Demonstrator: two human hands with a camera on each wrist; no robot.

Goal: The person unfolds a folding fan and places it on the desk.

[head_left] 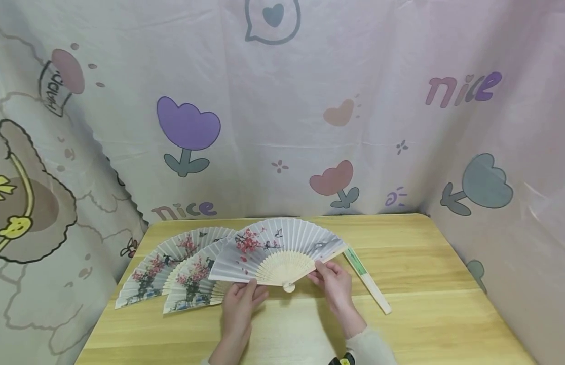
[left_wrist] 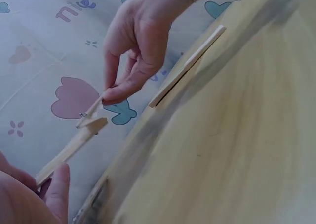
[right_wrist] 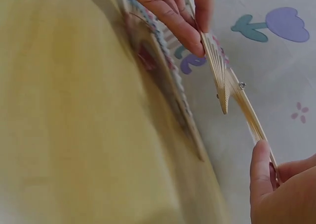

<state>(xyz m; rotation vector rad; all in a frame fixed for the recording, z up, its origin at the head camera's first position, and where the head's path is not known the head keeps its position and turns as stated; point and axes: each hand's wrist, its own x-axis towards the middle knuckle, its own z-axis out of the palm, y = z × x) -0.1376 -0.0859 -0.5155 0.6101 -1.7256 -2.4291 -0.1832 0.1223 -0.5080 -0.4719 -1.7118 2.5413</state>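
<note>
Spread wide between both hands is a folding fan (head_left: 287, 266) with pale wooden ribs and a grey-white leaf printed with pink blossoms. The left hand (head_left: 243, 306) pinches its left outer rib between thumb and fingers. On the other side the right hand (head_left: 335, 286) pinches the right outer rib. In the right wrist view the ribs (right_wrist: 215, 61) run down to a metal pivot (right_wrist: 242, 85), held above the table. Two more open fans, a farther one (head_left: 145, 276) and a nearer one (head_left: 186, 294), lie overlapping at the left, partly hidden by the held fan.
A folded fan (head_left: 366, 281) with a green-patterned part lies to the right of the right hand. The wooden table (head_left: 446, 304) meets a printed curtain (head_left: 273, 101) at its back and sides.
</note>
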